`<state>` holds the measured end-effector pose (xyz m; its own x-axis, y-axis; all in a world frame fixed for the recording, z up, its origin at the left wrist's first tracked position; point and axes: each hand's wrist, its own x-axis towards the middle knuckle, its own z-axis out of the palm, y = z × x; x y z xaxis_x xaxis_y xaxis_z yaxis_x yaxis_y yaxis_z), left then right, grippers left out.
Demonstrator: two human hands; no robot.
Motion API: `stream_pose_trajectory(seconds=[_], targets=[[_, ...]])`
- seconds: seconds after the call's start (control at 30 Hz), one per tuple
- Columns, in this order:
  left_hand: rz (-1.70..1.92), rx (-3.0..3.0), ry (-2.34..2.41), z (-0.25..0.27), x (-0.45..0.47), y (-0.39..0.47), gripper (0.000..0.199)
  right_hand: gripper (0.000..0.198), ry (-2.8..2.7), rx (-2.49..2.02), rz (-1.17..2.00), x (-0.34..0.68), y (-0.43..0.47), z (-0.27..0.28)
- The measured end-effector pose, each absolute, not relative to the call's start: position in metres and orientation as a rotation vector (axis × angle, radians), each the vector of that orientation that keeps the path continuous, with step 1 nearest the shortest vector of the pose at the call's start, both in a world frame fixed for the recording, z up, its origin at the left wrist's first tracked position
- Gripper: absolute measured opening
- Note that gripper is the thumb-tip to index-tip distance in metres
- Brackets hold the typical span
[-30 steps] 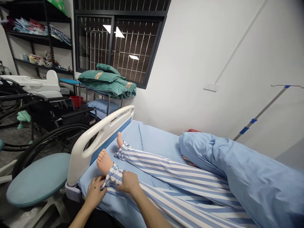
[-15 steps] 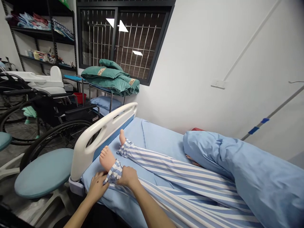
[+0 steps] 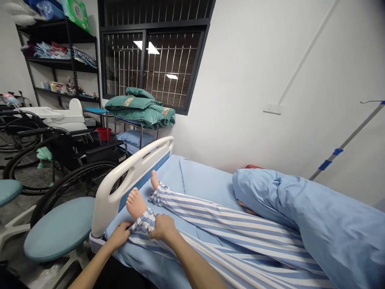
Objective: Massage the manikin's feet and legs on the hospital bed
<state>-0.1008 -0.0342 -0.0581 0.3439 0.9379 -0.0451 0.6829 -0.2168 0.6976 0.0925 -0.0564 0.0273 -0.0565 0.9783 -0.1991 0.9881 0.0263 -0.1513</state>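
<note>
A figure in blue-and-white striped trousers (image 3: 216, 212) lies on the bed, its bare feet toward the footboard; the feet look doll-like. At the near foot (image 3: 136, 203), my left hand (image 3: 120, 234) pinches the lower edge of the trouser cuff (image 3: 146, 218), its fingertips partly hidden by the cloth. My right hand (image 3: 164, 227) is wrapped over the same trouser leg just above the ankle, its fingers closed on the fabric. The far foot (image 3: 155, 180) rests apart from both hands, with its own gathered cuff. A light blue quilt (image 3: 300, 204) covers the upper body.
A white footboard (image 3: 105, 192) stands at the bed's left end. Beyond it are a round teal stool (image 3: 61, 228), a black wheelchair (image 3: 72, 148) and a cart with folded green quilts (image 3: 138, 106). A pole with blue clamps (image 3: 345, 140) rises at the right.
The camera view has tilted upward, so the room sits lower in the picture. My left hand has shifted slightly at the cuff's lower edge; my right hand keeps its hold.
</note>
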Motion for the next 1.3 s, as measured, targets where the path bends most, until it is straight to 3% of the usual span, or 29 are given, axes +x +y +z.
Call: stream_pose_trajectory(seconds=[0.2,0.37,0.47,1.03,1.3], targets=[[0.426,2.377,1.556,-0.069,-0.091,-0.043,0.044,0.069,2.263,2.091,-0.353,0.097,-0.056,0.035],[0.314,2.494,1.666,-0.07,-0.096,-0.051,0.039,0.058,2.235,2.093,-0.358,0.096,-0.057,0.01],[0.305,2.502,1.713,-0.069,-0.097,-0.054,0.047,0.055,2.256,2.11,-0.327,0.096,-0.056,0.001],[0.244,2.546,1.767,-0.061,-0.102,-0.057,0.047,0.058,2.217,2.063,-0.395,0.092,-0.058,0.02],[0.276,2.491,1.88,-0.063,-0.111,-0.053,0.058,0.06,2.253,2.021,-0.434,0.098,-0.058,0.012]])
